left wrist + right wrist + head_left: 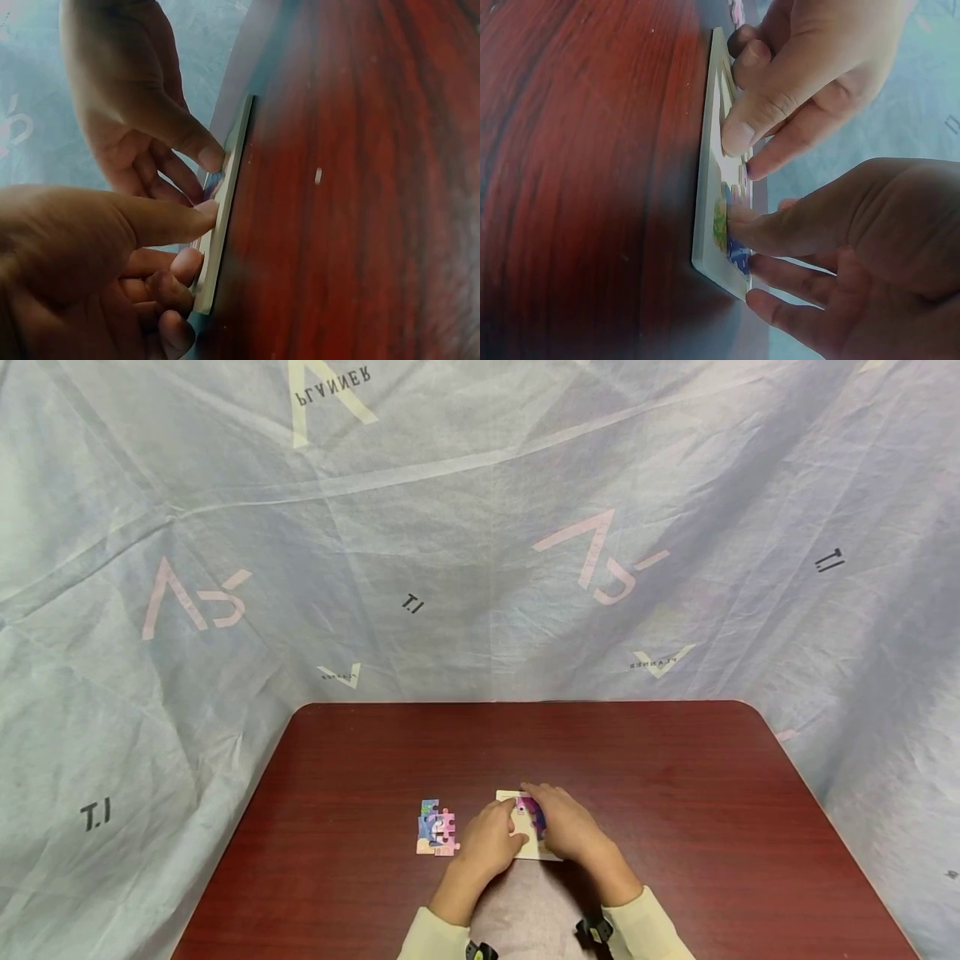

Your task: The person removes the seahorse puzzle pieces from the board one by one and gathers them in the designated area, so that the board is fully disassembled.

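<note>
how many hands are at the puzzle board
2: the left hand at the left side of the puzzle board, and the right hand at its right side. No other hand shows.

Bench (pixel 697 785): dk red w/ darker grain. Puzzle board (pixel 529 850): cream; inset pcs (pixel 532 808) purple/blue. Loose pcs (pixel 425 829): pink, blue, bit of grn. Sleeves (pixel 649 928): cream. Cloth (pixel 465 543): pale grey w/ pink, yel, blk lettering.
</note>
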Tool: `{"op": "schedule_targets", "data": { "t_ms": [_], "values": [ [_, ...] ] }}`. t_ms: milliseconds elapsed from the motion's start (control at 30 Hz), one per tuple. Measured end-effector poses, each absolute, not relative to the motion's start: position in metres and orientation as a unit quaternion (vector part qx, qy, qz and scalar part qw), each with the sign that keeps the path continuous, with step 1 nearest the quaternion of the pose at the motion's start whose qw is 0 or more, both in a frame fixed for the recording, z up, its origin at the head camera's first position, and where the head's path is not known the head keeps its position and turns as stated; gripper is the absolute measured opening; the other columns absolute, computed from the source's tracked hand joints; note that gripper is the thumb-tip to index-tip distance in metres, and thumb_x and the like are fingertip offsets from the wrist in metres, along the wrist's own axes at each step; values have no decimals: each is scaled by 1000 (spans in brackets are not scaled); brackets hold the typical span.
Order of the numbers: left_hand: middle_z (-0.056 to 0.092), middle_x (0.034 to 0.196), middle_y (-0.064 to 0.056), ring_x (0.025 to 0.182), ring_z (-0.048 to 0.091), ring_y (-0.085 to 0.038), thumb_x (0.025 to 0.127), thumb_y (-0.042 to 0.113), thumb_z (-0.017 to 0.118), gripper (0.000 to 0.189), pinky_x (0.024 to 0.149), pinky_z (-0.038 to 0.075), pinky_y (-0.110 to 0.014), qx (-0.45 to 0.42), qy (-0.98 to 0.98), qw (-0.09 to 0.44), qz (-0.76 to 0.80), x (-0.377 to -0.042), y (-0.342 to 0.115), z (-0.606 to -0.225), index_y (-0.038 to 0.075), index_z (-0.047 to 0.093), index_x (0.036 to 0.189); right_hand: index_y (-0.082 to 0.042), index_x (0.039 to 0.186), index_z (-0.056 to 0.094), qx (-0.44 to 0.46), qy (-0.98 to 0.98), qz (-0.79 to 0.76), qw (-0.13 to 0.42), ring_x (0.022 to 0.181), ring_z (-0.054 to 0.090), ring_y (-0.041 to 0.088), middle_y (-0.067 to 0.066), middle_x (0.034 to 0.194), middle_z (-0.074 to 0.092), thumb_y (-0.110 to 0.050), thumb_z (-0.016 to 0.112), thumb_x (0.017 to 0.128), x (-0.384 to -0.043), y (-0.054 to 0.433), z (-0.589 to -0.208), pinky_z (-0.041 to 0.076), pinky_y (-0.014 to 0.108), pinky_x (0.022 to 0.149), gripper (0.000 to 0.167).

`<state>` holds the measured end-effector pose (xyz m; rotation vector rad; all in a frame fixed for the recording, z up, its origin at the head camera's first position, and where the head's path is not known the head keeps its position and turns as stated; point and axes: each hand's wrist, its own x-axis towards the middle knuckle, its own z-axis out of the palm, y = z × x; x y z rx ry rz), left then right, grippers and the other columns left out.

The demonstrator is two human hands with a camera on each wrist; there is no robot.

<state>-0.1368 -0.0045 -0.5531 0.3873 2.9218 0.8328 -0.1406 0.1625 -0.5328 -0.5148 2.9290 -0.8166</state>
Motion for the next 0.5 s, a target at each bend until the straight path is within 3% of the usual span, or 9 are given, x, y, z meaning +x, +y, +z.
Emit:
{"op": "schedule_targets", "data": {
  "t_ms": [233,500],
  "values": [
    [63,83,4,73,60,-11,84,20,88,59,69,52,-34,118,952,52,278,-139,-3,-551,2,65,136,-3,134,68,-169,948,-268,16,115,67,30,14,122,73,19,71,66,-144,164,-536,55,50,94,71],
    [69,87,-2,82,70,-20,85,20,88,60,80,58,-43,110,958,54,259,-136,1,-548,3,63,137,4,127,70,-150,942,-299,18,116,70,32,18,125,74,18,73,64,-144,166,-539,56,51,100,64]
  ]
}}
